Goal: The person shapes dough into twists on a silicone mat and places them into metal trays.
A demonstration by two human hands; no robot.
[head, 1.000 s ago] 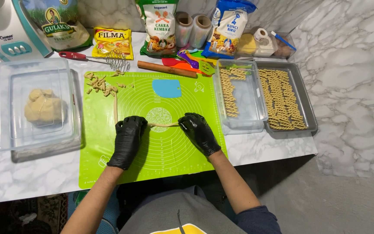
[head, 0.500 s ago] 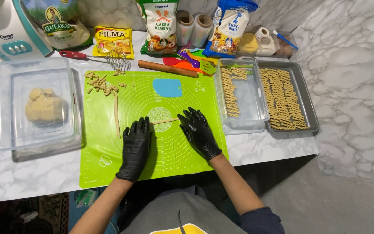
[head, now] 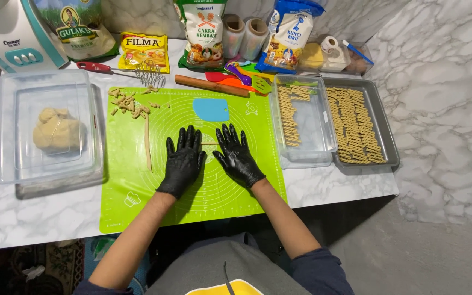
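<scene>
My two arms reach forward from the bottom edge onto a bright green silicone mat (head: 137, 202) lying on a white marbled bench (head: 39, 218). Both hands wear black gloves and lie flat, palms down, side by side near the mat's middle. The fingers of my left hand (head: 183, 159) are straight and slightly spread, gripping nothing. The fingers of my right hand (head: 237, 154) are likewise spread and flat. A thin strand of dough (head: 210, 144) shows in the narrow gap between the two hands, at finger level; its ends run under my fingers on each side, so they press on it rather than clasp it.

Left of my left hand, a longer rolled dough rope (head: 148, 143) lies lengthwise on the mat, apart from my fingers. Beyond it sit small cut dough pieces (head: 129, 101). Past my fingertips lies a blue scraper (head: 211, 110), then a wooden rolling pin (head: 211, 86). At far left, a clear tub (head: 6, 164) holds a dough lump (head: 55, 130). At right, a clear container (head: 323, 136) and a metal tray (head: 386, 142) carry twisted dough sticks.
</scene>
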